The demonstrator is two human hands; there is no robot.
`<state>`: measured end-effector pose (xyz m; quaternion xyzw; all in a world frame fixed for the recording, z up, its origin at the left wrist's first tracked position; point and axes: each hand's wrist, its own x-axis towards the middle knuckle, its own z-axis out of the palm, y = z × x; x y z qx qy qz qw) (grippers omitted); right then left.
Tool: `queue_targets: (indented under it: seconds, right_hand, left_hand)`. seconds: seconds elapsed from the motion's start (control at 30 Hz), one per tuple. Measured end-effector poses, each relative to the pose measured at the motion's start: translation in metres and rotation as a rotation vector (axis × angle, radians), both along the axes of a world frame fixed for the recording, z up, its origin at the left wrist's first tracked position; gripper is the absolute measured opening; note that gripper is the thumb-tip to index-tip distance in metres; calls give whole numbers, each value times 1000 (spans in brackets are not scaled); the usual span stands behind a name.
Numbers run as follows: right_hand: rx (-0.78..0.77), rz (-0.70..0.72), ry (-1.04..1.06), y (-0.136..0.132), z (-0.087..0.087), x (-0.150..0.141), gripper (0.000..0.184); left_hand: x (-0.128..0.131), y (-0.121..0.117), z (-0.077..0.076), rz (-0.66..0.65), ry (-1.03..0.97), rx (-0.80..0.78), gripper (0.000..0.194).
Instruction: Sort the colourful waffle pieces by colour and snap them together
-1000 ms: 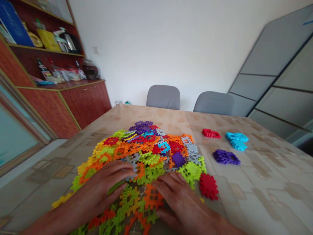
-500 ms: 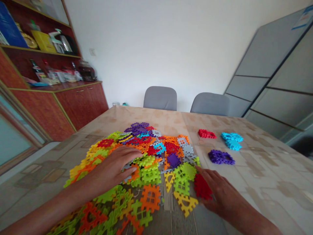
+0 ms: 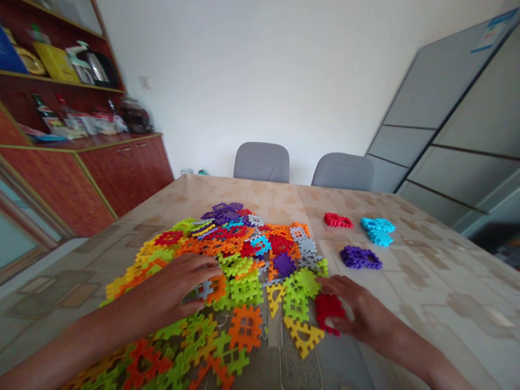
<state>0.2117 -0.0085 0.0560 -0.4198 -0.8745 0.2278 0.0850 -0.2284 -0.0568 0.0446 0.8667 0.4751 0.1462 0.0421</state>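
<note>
My left hand (image 3: 184,284) hovers over the left part of a heap of interlocking plastic building pieces, thumb and fingers apart. Near its fingertips lie a grey piece (image 3: 204,290) and an orange piece (image 3: 218,288). On the heap's right side, my right hand (image 3: 352,303) has its fingers and thumb curled about a red square piece (image 3: 328,310), the thumb over its lower edge. Beside that piece are lime green pieces (image 3: 298,292) and a yellow triangular piece (image 3: 304,337). An orange window piece (image 3: 246,327) lies between the hands.
Separate groups of red pieces (image 3: 338,220), light blue pieces (image 3: 378,232) and purple pieces (image 3: 361,257) sit on the right of the patterned tablecloth (image 3: 422,260). Two grey chairs (image 3: 262,162) stand behind the table. A wooden cabinet (image 3: 130,173) is at the left.
My left hand has drawn back a little to the left, uncovering more of the grey and orange pieces. My right thumb has come over the red square piece. The view has shifted slightly.
</note>
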Motion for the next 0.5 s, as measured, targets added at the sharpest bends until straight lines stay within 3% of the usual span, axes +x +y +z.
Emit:
queue_targets:
  seconds: [0.1,0.23,0.37,0.5]
  right_hand:
    - [48,-37,86,2,-1,-1,36]
    - [122,-86,145,7,-1,-8,32]
    - [203,-123,172,12,6,-9,34]
    - [125,-143,17,3,9,2,40]
  left_hand:
    - [9,0,9,-8,-14,29,44]
    - [37,10,30,-63,-27,109,26]
    - [87,33,46,-245,-21,85,33]
    - [133,63,42,-333,-4,47,40]
